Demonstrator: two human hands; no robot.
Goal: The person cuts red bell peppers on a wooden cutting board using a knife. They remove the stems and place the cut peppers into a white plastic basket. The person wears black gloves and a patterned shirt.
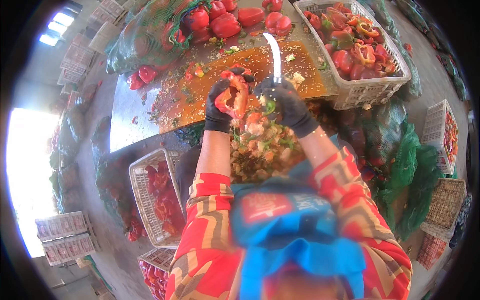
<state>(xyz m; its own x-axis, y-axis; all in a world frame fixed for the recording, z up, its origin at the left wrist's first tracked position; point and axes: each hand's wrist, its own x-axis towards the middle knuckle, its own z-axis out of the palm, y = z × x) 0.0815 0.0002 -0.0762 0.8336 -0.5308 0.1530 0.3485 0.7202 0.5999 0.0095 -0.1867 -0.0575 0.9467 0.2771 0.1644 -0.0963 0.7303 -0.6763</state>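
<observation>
My left hand (pixel 222 99), in a black glove, holds a cut-open red bell pepper (pixel 237 98) with its hollow inside facing me. In my right hand (pixel 287 103), also gloved in black, is a knife with a curved blade (pixel 275 52) that points away from me. Beside the right fingers is a green pepper stem (pixel 270 107) with pale core bits; whether it is held or falling I cannot tell. Below both hands lies a heap of pepper cores and stems (pixel 262 138). An orange-brown cutting board (pixel 180 108), strewn with seeds, lies on the metal table (pixel 127 120).
Whole red bell peppers (pixel 225 25) and a green mesh sack (pixel 146 41) of peppers occupy the table's far side. A plastic crate (pixel 369 84) of cut peppers stands at the right, another crate (pixel 140 198) at lower left. Green mesh sacks (pixel 405 168) stand on the right.
</observation>
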